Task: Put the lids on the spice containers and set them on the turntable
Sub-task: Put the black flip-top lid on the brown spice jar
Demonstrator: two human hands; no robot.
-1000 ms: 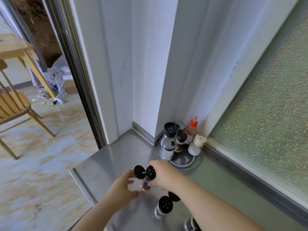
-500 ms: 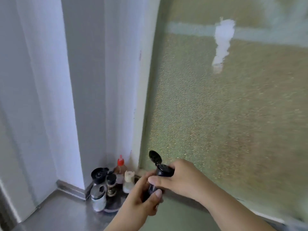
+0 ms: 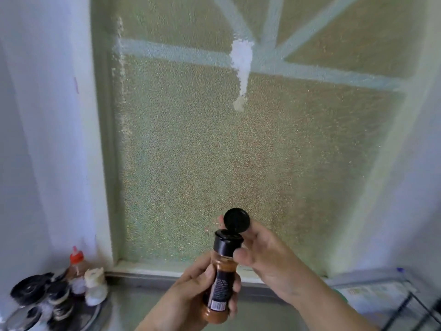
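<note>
A spice bottle [image 3: 220,283] is held up in the low middle of the frame, tilted a little. It has brown powder inside, a dark label and a black cap. Its round flip lid [image 3: 237,220] stands open. The left hand [image 3: 191,295] is wrapped around the bottle. The right hand [image 3: 265,256] has fingers bent behind the lid, thumb by the cap. Behind is bumpy green glass [image 3: 238,151]. At the bottom left, the turntable [image 3: 95,314] holds other bottles, one with a red top [image 3: 76,259].
</note>
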